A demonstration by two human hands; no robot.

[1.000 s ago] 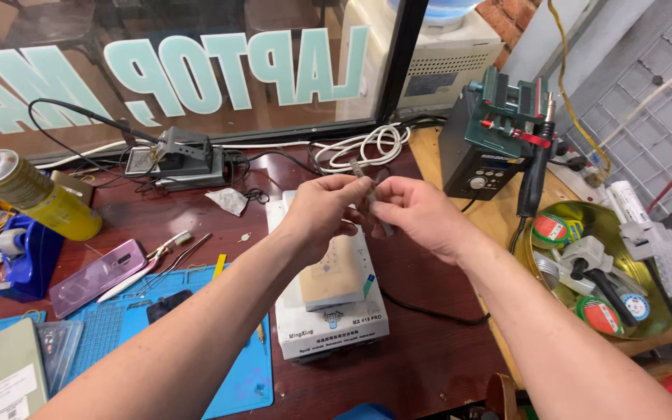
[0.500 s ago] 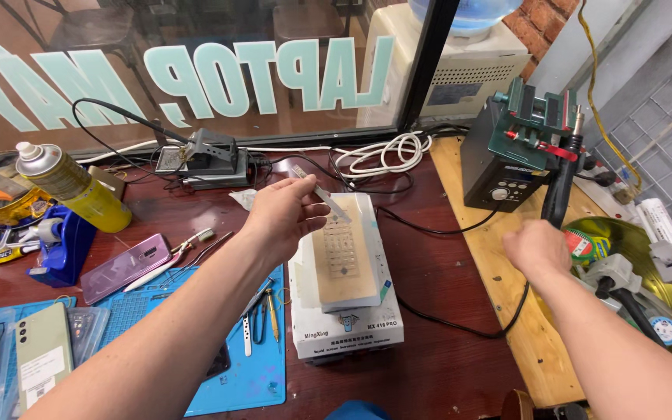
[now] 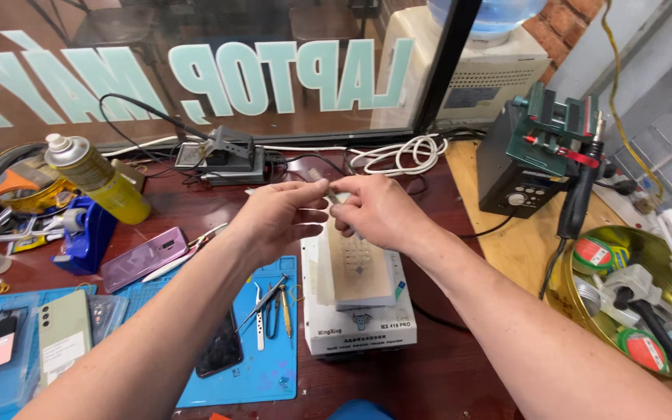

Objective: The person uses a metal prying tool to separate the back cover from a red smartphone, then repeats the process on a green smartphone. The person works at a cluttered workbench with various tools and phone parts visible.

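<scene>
Hands (image 3: pixel 336 211) around thin flat strip (image 3: pixel 334 198)

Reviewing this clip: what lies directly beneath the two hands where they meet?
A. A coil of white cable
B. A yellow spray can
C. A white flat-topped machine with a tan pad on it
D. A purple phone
C: the left hand and right hand meet above the white machine, whose tan pad shows just below them.

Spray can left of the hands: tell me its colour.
Yellow spray can with a white nozzle; head view.
</scene>
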